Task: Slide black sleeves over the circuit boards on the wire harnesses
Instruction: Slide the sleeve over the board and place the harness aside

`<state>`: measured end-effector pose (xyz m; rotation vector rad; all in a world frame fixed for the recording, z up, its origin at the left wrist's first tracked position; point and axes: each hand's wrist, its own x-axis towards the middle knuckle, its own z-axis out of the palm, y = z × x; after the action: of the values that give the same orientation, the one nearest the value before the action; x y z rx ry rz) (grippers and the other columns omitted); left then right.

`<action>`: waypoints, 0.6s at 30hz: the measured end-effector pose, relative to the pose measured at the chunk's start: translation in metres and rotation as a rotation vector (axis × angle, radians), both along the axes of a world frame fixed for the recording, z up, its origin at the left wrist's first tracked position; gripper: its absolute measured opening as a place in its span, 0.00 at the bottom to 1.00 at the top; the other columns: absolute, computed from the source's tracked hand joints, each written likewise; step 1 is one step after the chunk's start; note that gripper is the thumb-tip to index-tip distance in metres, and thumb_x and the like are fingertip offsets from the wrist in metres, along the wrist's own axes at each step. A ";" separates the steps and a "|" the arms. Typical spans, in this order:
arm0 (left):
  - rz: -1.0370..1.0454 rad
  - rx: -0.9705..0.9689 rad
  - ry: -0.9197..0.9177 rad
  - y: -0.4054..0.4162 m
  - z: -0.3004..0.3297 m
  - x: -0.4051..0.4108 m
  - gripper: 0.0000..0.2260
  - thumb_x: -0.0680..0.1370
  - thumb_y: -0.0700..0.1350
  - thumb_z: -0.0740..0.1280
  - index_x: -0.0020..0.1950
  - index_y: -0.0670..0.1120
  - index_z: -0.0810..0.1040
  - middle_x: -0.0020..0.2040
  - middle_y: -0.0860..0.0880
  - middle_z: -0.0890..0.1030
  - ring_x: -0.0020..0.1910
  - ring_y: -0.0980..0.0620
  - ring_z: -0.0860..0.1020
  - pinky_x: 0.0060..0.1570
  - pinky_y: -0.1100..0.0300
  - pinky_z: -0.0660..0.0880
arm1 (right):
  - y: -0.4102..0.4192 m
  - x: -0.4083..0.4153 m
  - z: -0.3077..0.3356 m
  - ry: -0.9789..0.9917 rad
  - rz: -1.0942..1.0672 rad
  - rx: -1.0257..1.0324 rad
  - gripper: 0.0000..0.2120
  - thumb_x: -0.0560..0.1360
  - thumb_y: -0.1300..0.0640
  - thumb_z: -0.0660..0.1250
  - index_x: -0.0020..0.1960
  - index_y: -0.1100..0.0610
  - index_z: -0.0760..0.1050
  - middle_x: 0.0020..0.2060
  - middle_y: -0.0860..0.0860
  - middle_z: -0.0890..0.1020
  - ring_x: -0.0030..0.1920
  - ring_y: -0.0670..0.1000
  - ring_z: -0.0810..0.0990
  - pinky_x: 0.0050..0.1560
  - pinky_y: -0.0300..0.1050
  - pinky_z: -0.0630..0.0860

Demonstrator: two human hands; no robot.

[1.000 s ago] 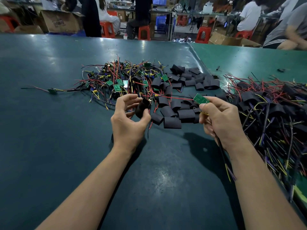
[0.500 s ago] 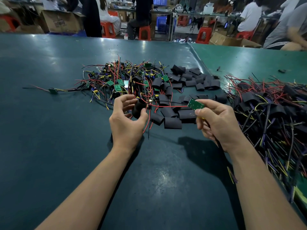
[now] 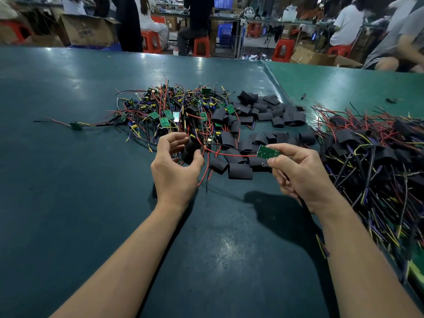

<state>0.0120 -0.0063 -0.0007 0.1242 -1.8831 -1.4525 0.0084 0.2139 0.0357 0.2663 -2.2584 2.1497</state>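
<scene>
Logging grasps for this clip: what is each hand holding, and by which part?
Left hand grips a black sleeve around its body. Right hand pinches a green board at its near end.

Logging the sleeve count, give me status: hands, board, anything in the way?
Left hand holds black sleeve. Right hand pinches bare circuit board, not yet sleeved. Red wire spans between them; nothing blocking.
</scene>
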 end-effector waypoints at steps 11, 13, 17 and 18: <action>-0.139 -0.198 0.025 -0.005 -0.003 -0.002 0.17 0.70 0.37 0.74 0.55 0.49 0.76 0.52 0.56 0.82 0.53 0.60 0.79 0.53 0.68 0.71 | 0.013 -0.001 0.004 -0.025 0.008 -0.053 0.13 0.76 0.70 0.61 0.52 0.56 0.80 0.20 0.49 0.66 0.17 0.45 0.59 0.19 0.33 0.58; -0.185 -0.229 0.021 -0.005 -0.005 -0.002 0.17 0.70 0.37 0.74 0.56 0.50 0.77 0.52 0.57 0.82 0.53 0.60 0.79 0.54 0.67 0.71 | 0.015 -0.001 0.005 -0.039 0.013 -0.106 0.15 0.76 0.70 0.60 0.48 0.55 0.80 0.19 0.49 0.64 0.17 0.45 0.58 0.20 0.31 0.57; -0.192 -0.226 0.032 -0.005 -0.005 -0.003 0.18 0.70 0.38 0.75 0.56 0.51 0.76 0.52 0.58 0.81 0.54 0.60 0.79 0.53 0.67 0.71 | 0.017 0.000 0.007 -0.069 0.021 -0.126 0.16 0.76 0.71 0.58 0.45 0.55 0.80 0.19 0.49 0.62 0.17 0.45 0.56 0.21 0.31 0.56; -0.174 -0.217 0.034 -0.005 -0.006 -0.003 0.17 0.70 0.38 0.74 0.56 0.50 0.76 0.52 0.58 0.81 0.53 0.60 0.79 0.53 0.66 0.72 | 0.017 0.000 0.007 -0.071 0.021 -0.121 0.15 0.76 0.71 0.58 0.46 0.57 0.80 0.19 0.49 0.62 0.17 0.45 0.56 0.21 0.31 0.56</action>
<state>0.0085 -0.0113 -0.0063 -0.1705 -2.0502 -1.3415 0.0089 0.2313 0.0430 0.2155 -2.1586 2.3319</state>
